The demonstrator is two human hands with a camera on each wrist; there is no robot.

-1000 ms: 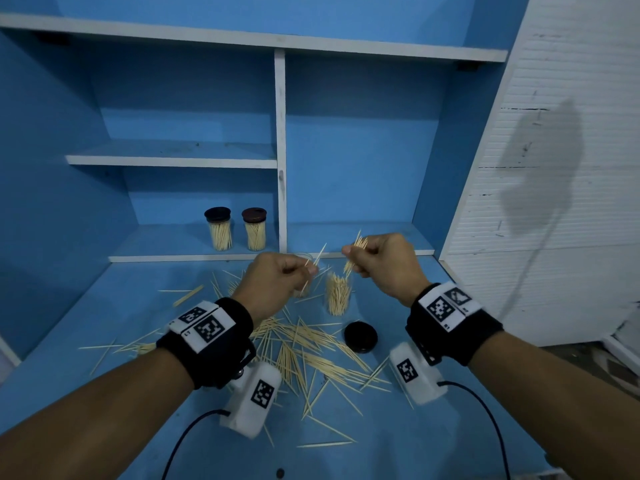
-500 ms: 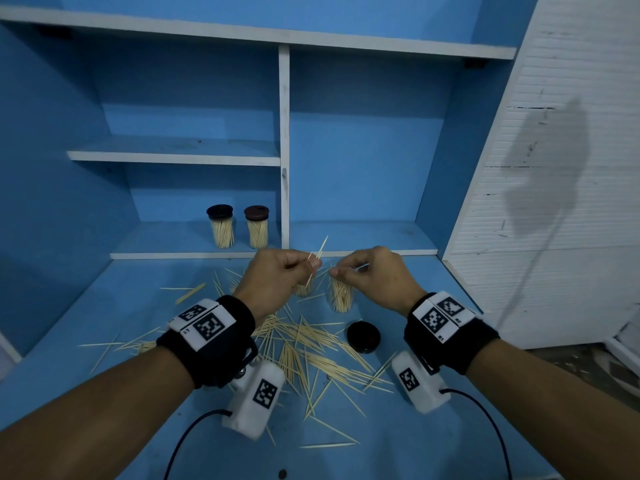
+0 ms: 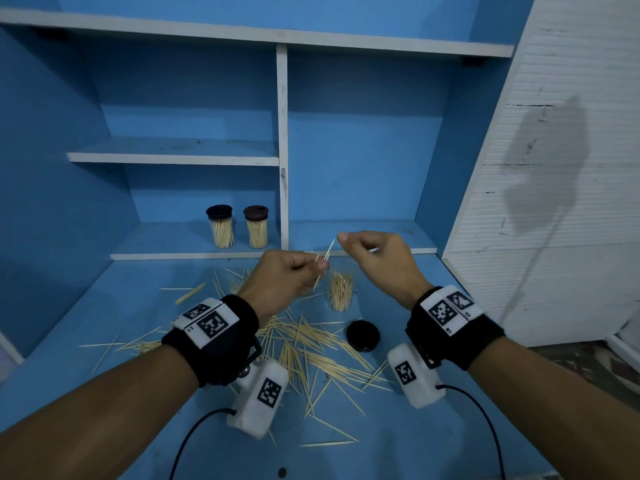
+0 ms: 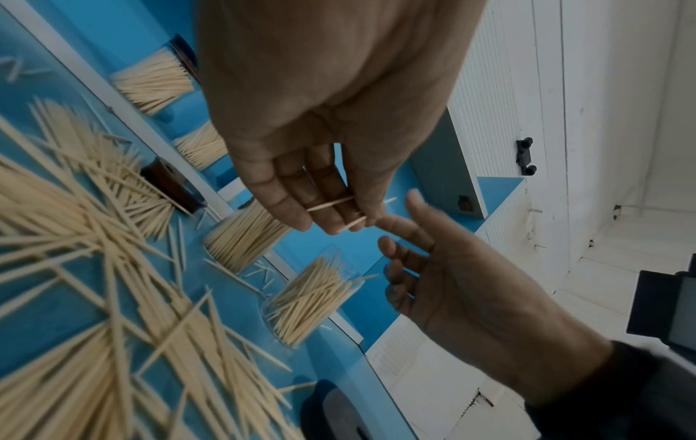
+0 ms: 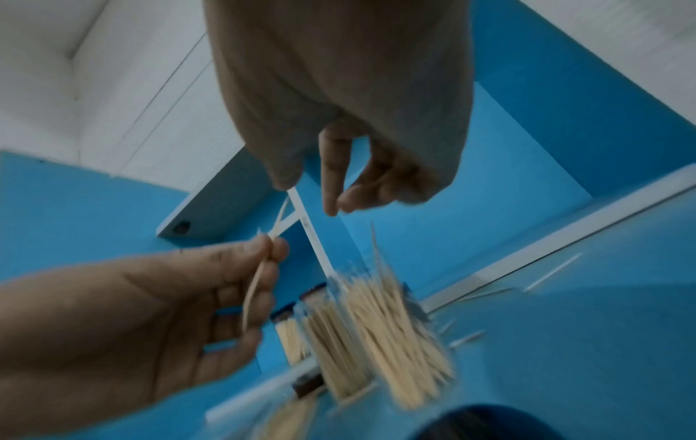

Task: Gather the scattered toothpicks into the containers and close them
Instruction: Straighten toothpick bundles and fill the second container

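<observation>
My left hand [image 3: 320, 266] pinches a few toothpicks [image 3: 325, 258] between thumb and fingers, just left of and above an open clear container [image 3: 341, 292] packed with upright toothpicks. The left wrist view shows the held toothpicks [image 4: 331, 205] across the fingertips. My right hand [image 3: 356, 247] hovers above and behind that container with loosely curled fingers and holds nothing; the right hand [image 4: 433, 268] looks relaxed from the left wrist too. A second open container [image 4: 244, 238] stands mostly hidden behind my left hand. Many scattered toothpicks [image 3: 311, 344] lie on the blue surface. A black lid [image 3: 363, 336] lies right of them.
Two lidded containers [image 3: 221, 230] [image 3: 255, 232] full of toothpicks stand on the low shelf [image 3: 363, 233] at the back, left of a white divider [image 3: 282, 150]. A white panel [image 3: 554, 202] closes off the right side. A dark lid [image 4: 173, 184] lies near the pile.
My right hand lowered its bundle of toothpicks to the open container, let go, and rose empty. The left hand kept pinching its toothpicks and hardly moved.
</observation>
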